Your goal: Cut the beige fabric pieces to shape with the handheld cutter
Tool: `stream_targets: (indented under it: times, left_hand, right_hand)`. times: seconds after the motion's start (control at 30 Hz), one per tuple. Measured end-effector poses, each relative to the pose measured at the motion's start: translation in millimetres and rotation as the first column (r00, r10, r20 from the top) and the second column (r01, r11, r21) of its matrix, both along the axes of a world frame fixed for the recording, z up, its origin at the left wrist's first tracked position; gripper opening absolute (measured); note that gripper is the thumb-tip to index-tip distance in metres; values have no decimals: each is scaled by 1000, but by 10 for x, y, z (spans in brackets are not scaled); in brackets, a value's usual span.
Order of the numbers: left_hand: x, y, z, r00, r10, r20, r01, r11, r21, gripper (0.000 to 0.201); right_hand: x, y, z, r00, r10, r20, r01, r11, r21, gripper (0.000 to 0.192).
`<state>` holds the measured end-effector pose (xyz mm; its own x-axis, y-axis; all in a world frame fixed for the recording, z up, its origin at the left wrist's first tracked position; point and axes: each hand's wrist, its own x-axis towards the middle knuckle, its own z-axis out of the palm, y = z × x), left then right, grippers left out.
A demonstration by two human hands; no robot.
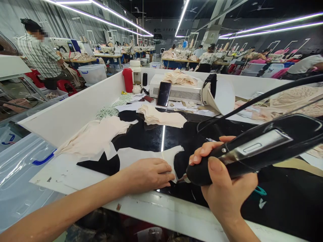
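My right hand (227,188) is wrapped round a thick black corded hand tool (252,151) with a silver plate on its side. The tool's narrow tip points left and down, at the right edge of a pale fabric piece (141,156). That fabric piece lies flat on a shiny black board (148,134). My left hand (148,173) lies on its near right part, palm down, with the fingers stretched out and holding nothing. Behind it is a stack of cream fabric pieces (161,117). More cream fabric (93,136) is piled to the left.
Behind the board stand a white vented box (176,90), a phone (164,94), a red container (128,80) and a white lampshade-like cone (224,97). The tool's cable (252,104) arcs overhead at right. Teal scissors-like handles (259,191) lie right of my hand. Co-workers sit beyond.
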<state>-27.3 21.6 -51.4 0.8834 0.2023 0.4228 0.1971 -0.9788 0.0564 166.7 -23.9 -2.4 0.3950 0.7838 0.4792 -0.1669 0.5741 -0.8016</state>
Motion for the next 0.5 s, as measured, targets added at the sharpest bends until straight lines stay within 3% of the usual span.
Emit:
stream_targets:
  times: [0.5]
  left_hand:
    - [-21,-14,-29,1000,22,0,-22,1000,-22,22]
  right_hand:
    - [11,25,44,999,-51,-11,52,999,13,44]
